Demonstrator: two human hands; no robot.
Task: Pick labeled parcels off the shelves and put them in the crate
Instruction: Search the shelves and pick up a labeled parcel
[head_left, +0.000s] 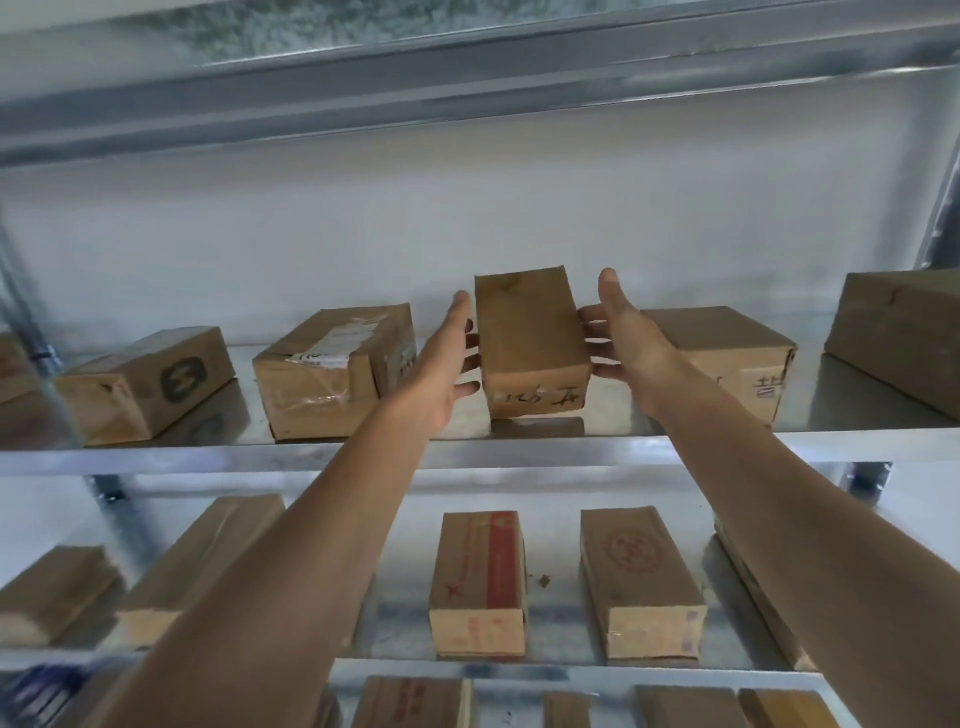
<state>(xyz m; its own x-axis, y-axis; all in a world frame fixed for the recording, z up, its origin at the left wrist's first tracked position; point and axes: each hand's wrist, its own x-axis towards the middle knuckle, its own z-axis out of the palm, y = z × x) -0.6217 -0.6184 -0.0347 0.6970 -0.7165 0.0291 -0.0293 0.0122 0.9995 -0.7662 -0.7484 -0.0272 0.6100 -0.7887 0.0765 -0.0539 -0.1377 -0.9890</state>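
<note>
1. Upper shelf (467, 453): six cardboard boxes in a row; the leftmost is cut by the frame edge; logo box (148, 387) is second; taped box (324, 374) with a white label is third.
2. Left hand (441, 371): fingers straight and spread, tips touching the parcel's left side; thumb up.
3. Parcel (530, 338): fourth in the row, mid-shelf, between both hands; plain brown, narrow end nearest, dark handwriting on that face; can't tell if it's lifted.
4. Right hand (626, 340): mirrored; straight fingers against the parcel's right side; not curled round it.
5. Middle shelf (571, 667): five boxes; red-stripe box (478, 577) and red-stamp box (636, 571) sit centre-right; two are partly behind the forearms.
6. Lowest row: too blurred to count.
</note>
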